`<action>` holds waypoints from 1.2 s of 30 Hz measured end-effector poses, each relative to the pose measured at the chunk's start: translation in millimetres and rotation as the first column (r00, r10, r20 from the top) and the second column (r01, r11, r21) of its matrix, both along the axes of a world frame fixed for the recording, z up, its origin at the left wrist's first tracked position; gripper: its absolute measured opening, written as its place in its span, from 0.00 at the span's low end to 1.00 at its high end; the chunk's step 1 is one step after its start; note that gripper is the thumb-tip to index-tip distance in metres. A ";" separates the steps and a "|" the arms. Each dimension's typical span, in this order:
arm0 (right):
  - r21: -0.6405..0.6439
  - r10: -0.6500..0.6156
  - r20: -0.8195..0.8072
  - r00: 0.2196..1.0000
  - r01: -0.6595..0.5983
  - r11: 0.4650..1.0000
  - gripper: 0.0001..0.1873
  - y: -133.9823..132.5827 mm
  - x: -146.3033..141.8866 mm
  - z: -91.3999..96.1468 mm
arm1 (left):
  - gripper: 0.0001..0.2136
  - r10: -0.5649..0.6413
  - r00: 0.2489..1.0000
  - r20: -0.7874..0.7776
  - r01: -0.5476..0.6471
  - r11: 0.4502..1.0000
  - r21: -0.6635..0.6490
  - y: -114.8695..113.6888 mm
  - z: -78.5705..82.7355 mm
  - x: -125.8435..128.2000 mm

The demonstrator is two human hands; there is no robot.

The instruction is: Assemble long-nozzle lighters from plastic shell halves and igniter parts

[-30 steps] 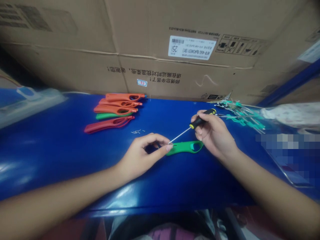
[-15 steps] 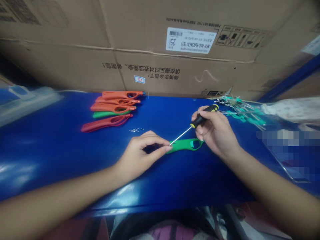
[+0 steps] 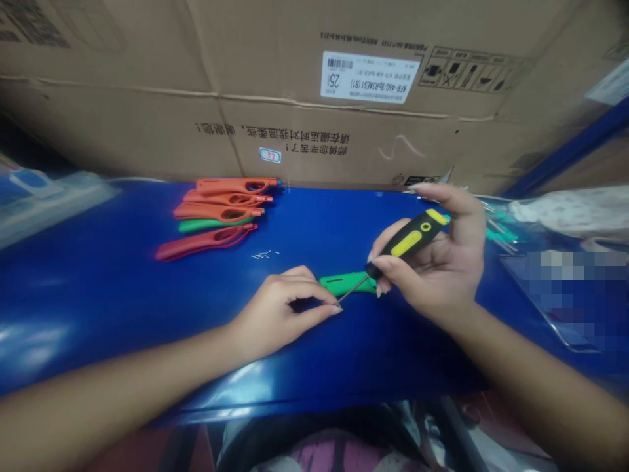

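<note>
Holding black-and-yellow screwdriver (image 3: 407,242) beside green lighter casing (image 3: 341,283)

Grasping screwdriver in fingers of right hand (image 3: 449,265), with shaft (image 3: 352,289) slanting down toward left hand (image 3: 285,305). Pinching with left thumb and forefinger at shaft's tip; cannot tell whether gripping anything small. Observing green casing on blue tabletop (image 3: 147,298), just beyond left fingertips. Noting red lighter casing (image 3: 199,243) farther left, near tiny pale pieces (image 3: 263,254).

Tilted black-yellow screwdriver (image 3: 407,243) beside green casing (image 3: 337,283)

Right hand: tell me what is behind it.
Some teal pieces show past the right hand, and the green casing runs behind it from the left. The casing's right end and anything else there are covered.
</note>
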State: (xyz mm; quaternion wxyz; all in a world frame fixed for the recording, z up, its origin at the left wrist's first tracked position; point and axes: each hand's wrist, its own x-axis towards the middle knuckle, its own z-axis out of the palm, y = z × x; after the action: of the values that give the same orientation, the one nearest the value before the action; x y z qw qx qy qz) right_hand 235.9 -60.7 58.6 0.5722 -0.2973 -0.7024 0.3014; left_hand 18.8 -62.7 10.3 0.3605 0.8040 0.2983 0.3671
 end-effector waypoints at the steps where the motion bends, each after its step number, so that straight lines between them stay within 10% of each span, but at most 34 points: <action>1: 0.028 0.025 0.000 1.000 -0.025 0.999 0.26 0.6 0.6 -0.8 | 0.02 0.001 1.000 -0.001 -0.001 1.000 0.004 0.0 0.1 0.0; 6: -0.004 0.143 0.169 0.975 -0.144 0.990 0.28 2.8 8.4 -4.4 | 0.02 0.014 1.000 -0.016 -0.014 1.000 0.001 0.4 0.9 0.0; 14: 0.120 -0.160 0.172 0.972 0.141 0.983 0.30 3.1 5.0 -6.5 | 0.17 0.121 0.993 -0.015 -0.118 0.986 0.121 5.5 4.1 -2.4; 36: 0.118 -0.145 0.124 0.982 0.130 0.984 0.33 0.1 -1.8 -13.4 | 0.02 0.123 0.992 0.005 -0.122 0.979 0.161 10.4 -1.1 -0.9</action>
State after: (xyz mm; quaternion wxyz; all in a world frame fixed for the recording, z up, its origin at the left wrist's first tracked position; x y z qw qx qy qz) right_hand 234.1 -60.6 45.1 0.5594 -0.3327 -0.7319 0.2019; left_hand 17.9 -52.3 9.2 0.2700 0.8115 0.3175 0.4095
